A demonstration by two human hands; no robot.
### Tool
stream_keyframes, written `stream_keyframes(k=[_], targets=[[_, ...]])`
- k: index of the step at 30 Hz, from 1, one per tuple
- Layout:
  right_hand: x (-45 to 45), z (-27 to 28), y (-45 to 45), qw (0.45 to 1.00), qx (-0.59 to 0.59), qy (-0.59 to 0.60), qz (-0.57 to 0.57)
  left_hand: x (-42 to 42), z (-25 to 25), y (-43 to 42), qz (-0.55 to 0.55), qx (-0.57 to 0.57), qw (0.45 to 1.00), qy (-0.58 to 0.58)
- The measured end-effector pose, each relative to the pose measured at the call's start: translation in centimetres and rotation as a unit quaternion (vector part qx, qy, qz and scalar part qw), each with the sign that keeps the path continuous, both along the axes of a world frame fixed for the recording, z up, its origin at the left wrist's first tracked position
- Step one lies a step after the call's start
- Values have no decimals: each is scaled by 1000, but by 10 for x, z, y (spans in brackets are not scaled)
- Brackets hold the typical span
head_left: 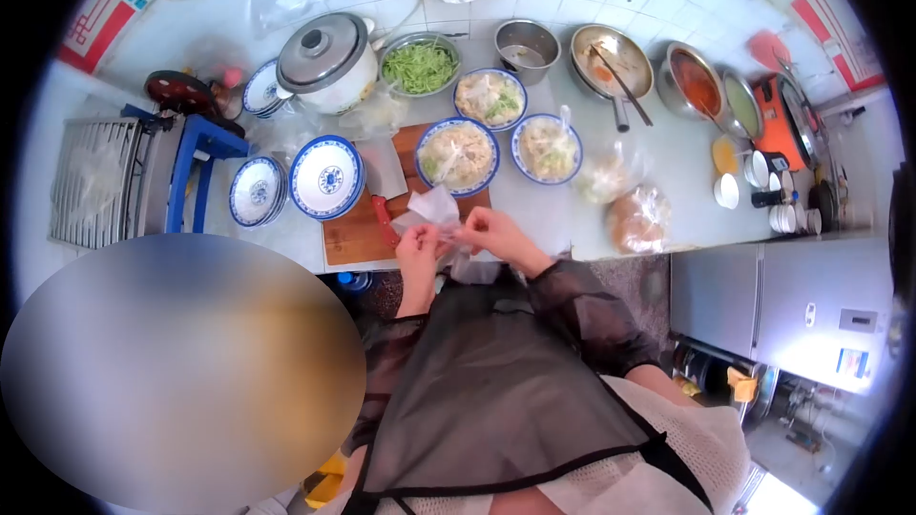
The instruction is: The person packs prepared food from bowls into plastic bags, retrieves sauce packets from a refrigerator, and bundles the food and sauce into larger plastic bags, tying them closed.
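Observation:
In front of my apron, both hands hold a thin clear plastic bag [434, 206]. My left hand [418, 253] pinches its near left part, and my right hand [503, 236] grips it a little to the right with bent fingers. Part of the bag hangs below the hands at the counter's edge. Under it lies a wooden cutting board [358, 241] with a red-handled cleaver [385, 220] just left of my left hand. Beyond the hands stand three blue-rimmed bowls of food, the nearest bowl [458, 154] resting on the board.
Stacked blue-and-white bowls [326, 177] stand left, near a lidded pot [329, 62]. A basin of green shreds [420, 67], a pan [611, 62] and a pot of red sauce [691, 81] line the back. Filled plastic bags [639, 219] lie right. A blurred oval covers the lower left.

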State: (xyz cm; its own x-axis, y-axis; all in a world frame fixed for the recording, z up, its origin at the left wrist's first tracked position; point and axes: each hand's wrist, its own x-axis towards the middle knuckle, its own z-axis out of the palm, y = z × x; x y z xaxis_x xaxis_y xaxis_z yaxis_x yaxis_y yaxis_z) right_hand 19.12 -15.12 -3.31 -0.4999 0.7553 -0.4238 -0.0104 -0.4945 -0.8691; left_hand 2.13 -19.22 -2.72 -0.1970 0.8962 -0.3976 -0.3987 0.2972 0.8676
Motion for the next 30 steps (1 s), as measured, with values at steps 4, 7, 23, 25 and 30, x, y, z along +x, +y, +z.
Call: stream_keyframes(k=[4, 7, 23, 25, 30], targets=[[29, -9, 17, 934, -51, 50, -350, -55, -37, -8, -89, 102, 926, -352], [65, -50, 43, 863, -130, 380, -308, -78, -12, -35, -213, -125, 962, -114], [137, -161, 78, 882, -172, 151, -412, -17, -120, 10, -112, 336, 714, 604], [139, -152, 87, 879, -187, 171, -404, -18, -140, 11, -105, 268, 807, 516], [63, -43, 110, 926, 300, -187, -131, -23, -135, -23, -10, 66, 978, 199]])
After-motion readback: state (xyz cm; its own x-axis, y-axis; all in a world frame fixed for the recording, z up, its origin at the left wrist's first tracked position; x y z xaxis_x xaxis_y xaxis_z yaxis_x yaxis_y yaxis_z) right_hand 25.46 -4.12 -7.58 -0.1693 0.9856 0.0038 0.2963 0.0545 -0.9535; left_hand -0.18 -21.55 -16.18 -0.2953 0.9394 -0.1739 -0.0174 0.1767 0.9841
